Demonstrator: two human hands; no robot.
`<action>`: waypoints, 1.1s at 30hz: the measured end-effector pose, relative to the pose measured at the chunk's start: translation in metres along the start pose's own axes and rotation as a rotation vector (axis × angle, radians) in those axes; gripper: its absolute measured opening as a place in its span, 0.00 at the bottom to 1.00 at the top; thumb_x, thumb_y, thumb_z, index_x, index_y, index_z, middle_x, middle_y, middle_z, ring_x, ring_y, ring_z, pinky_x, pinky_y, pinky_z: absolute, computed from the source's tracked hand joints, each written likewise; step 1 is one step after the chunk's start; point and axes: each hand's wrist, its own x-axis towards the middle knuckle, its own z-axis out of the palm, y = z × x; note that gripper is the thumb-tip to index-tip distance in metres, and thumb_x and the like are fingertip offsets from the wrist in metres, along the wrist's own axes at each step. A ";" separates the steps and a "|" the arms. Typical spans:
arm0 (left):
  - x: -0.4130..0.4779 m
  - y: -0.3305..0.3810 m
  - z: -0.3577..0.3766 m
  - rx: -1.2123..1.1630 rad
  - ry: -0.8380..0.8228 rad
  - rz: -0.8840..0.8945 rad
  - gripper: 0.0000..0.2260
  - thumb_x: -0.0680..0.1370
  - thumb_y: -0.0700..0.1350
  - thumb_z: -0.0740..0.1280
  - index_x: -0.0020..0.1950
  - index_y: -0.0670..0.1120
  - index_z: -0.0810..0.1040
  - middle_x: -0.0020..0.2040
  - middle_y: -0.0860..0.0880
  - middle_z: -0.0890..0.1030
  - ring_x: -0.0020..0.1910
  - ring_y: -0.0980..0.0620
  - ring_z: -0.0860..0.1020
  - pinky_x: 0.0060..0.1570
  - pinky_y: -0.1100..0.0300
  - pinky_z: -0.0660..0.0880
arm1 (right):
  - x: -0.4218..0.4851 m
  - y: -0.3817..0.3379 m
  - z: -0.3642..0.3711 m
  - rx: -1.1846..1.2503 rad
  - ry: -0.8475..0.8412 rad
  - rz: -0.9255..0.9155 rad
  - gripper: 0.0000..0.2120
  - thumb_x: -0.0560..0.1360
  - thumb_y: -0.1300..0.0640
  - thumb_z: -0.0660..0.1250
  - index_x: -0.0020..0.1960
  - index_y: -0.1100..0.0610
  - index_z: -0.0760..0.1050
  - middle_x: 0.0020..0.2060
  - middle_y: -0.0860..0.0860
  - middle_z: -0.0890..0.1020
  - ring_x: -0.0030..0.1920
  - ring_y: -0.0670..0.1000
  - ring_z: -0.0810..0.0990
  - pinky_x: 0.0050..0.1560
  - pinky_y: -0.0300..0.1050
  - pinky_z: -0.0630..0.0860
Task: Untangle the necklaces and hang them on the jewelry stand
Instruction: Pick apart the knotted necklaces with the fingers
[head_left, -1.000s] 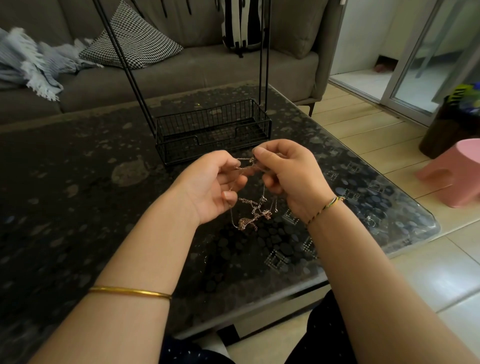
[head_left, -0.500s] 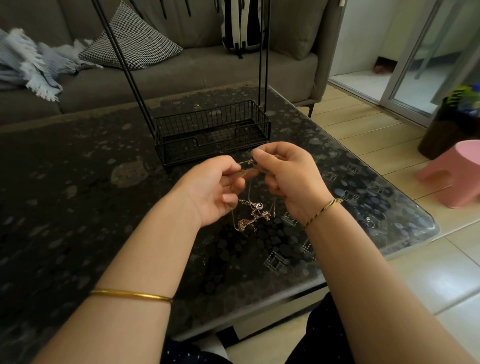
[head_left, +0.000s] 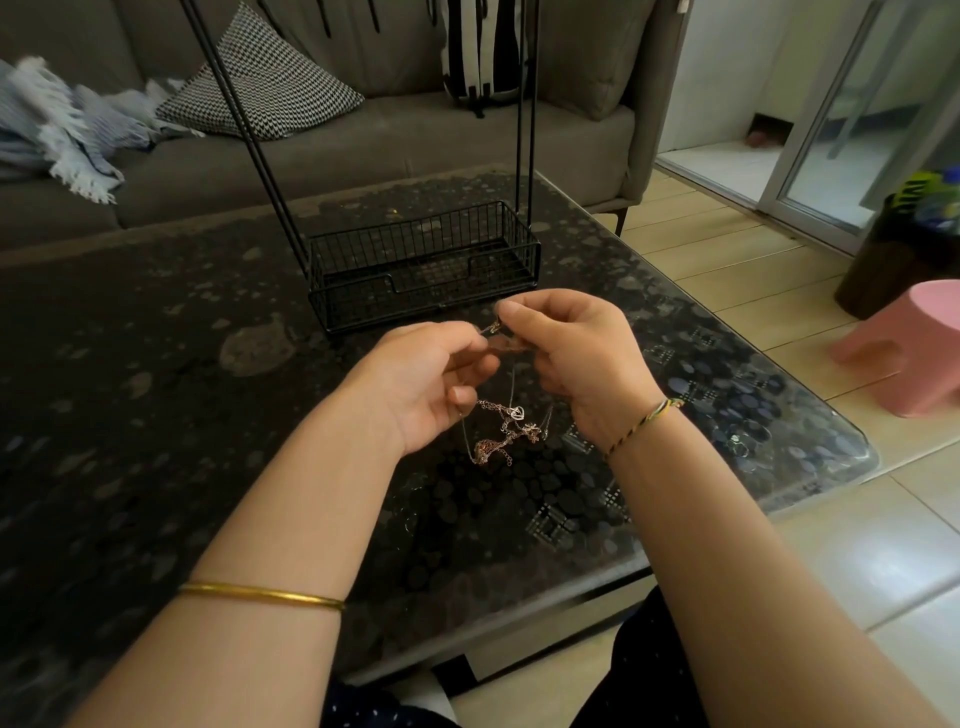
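Our left hand (head_left: 421, 379) and right hand (head_left: 576, 358) hold the tangled necklaces (head_left: 506, 431), both grips clamped on them, above the counter (head_left: 156, 415), near the stand (head_left: 426, 265).

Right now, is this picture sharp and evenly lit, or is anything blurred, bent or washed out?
Head view: daylight from the glass door brightens the floor tiles and puts a sheen on the table at its right corner; the sofa is dim. The wide lens tilts the door frame. The necklaces, pinched by left hand and right hand, look fairly sharp; the blanket is smeared.
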 end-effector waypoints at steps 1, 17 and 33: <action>0.000 0.000 0.000 0.001 0.001 0.004 0.06 0.77 0.34 0.63 0.47 0.44 0.76 0.42 0.46 0.81 0.28 0.58 0.77 0.19 0.69 0.63 | 0.000 0.000 0.000 0.008 -0.005 0.004 0.02 0.76 0.62 0.67 0.45 0.60 0.78 0.31 0.51 0.75 0.17 0.40 0.68 0.20 0.29 0.62; 0.000 0.000 0.001 0.118 0.016 0.097 0.02 0.79 0.40 0.66 0.46 0.44 0.78 0.37 0.49 0.79 0.31 0.57 0.76 0.21 0.69 0.64 | 0.007 0.005 -0.001 -0.049 -0.066 0.111 0.09 0.79 0.65 0.59 0.48 0.62 0.78 0.25 0.51 0.73 0.17 0.42 0.62 0.18 0.34 0.58; 0.006 -0.002 -0.002 0.243 0.130 0.270 0.03 0.78 0.40 0.67 0.45 0.44 0.79 0.37 0.49 0.80 0.32 0.58 0.75 0.21 0.69 0.65 | 0.004 -0.001 -0.004 0.009 -0.196 0.298 0.05 0.75 0.67 0.62 0.43 0.65 0.77 0.30 0.54 0.74 0.21 0.43 0.65 0.19 0.32 0.59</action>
